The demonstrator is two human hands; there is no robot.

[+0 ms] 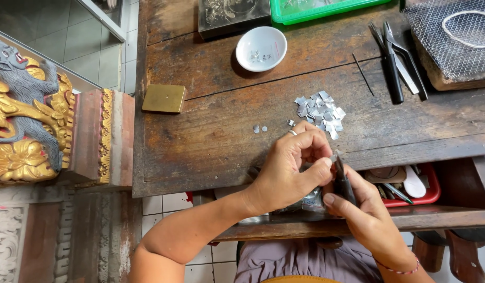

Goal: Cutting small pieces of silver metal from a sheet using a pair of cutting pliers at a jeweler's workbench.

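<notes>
My left hand (295,162), with a ring on one finger, pinches a tiny silver piece (333,157) between thumb and fingertips at the near edge of the wooden workbench (211,136). My right hand (363,209) grips a dark slim tool (341,175) whose tip meets that piece. Just beyond my hands lies a heap of several small cut silver squares (320,112), with two or three loose bits (260,128) to its left.
A white dish (261,48) with small bits sits at the back, beside a clear box (232,13) and a green tray (315,9). Black pliers (397,60), a wire-mesh block (452,42), a brass block (164,98), a red tray (410,188) in the open drawer.
</notes>
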